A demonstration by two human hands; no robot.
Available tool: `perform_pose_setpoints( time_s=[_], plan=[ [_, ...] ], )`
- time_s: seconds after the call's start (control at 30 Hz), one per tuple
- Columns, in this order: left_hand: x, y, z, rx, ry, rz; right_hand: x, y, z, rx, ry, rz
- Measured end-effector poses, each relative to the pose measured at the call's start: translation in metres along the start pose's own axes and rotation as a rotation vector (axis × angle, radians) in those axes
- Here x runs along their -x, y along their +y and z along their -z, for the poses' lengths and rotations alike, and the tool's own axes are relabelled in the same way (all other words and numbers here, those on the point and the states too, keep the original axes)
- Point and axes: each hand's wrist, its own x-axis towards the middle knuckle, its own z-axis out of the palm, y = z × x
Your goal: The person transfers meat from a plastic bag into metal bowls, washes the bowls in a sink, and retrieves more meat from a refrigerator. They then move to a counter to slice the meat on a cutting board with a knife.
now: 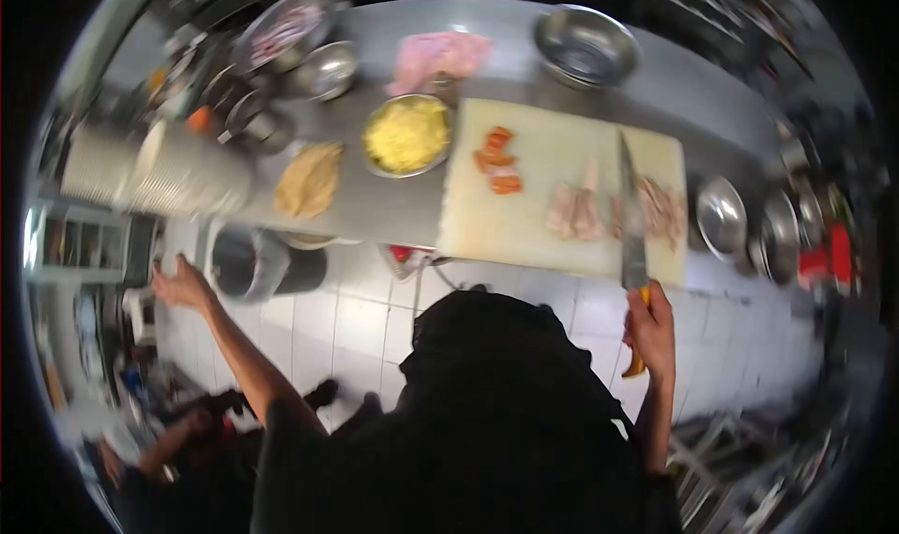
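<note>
Right hand (650, 333) grips knife (633, 230), blade across meat (662, 208) on board (515, 234). Left hand (184, 286) well away, fingers spread, seemingly empty. Unsteadied meat could slip under a stroke.

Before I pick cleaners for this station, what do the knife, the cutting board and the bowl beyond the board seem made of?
Knife: smooth grey blade, probably steel by its metallic sheen; evenly yellow handle, perhaps plastic. Cutting board: pale, fairly matte, no visible wood grain, so likely plastic. Bowl: polished metal by its bright reflections, probably stainless steel.
</note>
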Motion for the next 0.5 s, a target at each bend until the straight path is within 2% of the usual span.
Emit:
perform_pose_setpoints(
  time_s=[0.03,0.1,0.17,0.2,0.23,0.3,0.33,0.4,0.5],
  plan=[
    [0.025,0.042,0.014,0.236,0.028,-0.218,0.004,-0.004,-0.008,0.043,0.039,-0.029],
    [0.101,0.142,0.043,0.687,-0.151,-0.372,0.006,0.009,-0.010,0.204,0.084,0.087],
    [0.183,0.224,0.078,0.975,-0.534,-0.392,0.007,0.001,-0.016,0.346,0.114,0.051],
    [0.215,0.252,0.081,1.089,-0.647,-0.630,0.006,-0.002,-0.020,0.386,0.117,0.059],
    [0.247,0.279,0.097,1.121,-0.697,-0.726,0.003,-0.006,-0.023,0.406,0.113,0.062],
    [0.306,0.319,0.109,1.433,-1.028,-0.753,0.000,-0.017,-0.034,0.445,0.104,0.065],
    [0.328,0.334,0.116,1.455,-1.067,-0.879,-0.004,-0.013,-0.035,0.471,0.131,0.114],
    [0.363,0.360,0.125,1.484,-1.167,-1.028,-0.001,-0.020,-0.035,0.478,0.157,0.061],
    [0.396,0.384,0.128,1.455,-1.046,-1.194,0.000,-0.013,-0.030,0.495,0.194,0.017]
  ],
)
